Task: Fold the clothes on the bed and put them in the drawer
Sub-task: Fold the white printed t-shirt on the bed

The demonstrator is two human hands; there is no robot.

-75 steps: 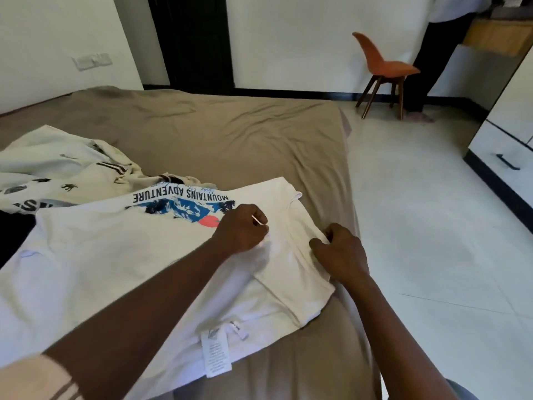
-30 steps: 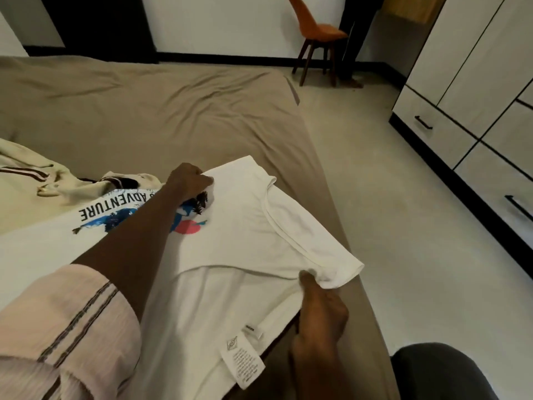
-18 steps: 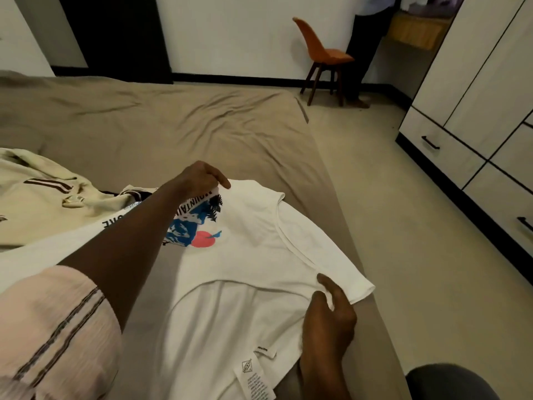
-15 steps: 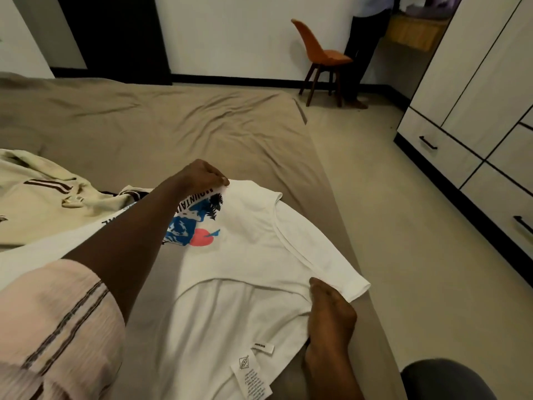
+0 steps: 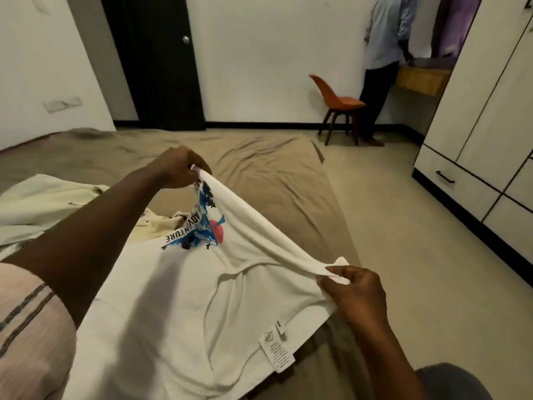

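Lifted since half a second back: the white T-shirt's (image 5: 202,298) folded edge, flat on the bed (image 5: 259,168) then, now hangs taut between your hands. Left grip (image 5: 178,168) pinches the far end of that edge, just above the print. Right grip (image 5: 353,295) pinches the near corner, thumb on top. The rest of the shirt lies on the bed below both grips, with the care label (image 5: 277,353) nearer you than the right grip. Your left forearm covers part of the shirt and of the cream garment (image 5: 43,203) beside it, and the print reads only partly. Well beyond the right grip: closed drawer (image 5: 452,183), orange chair (image 5: 337,102), standing person (image 5: 377,67) cut off at the top.
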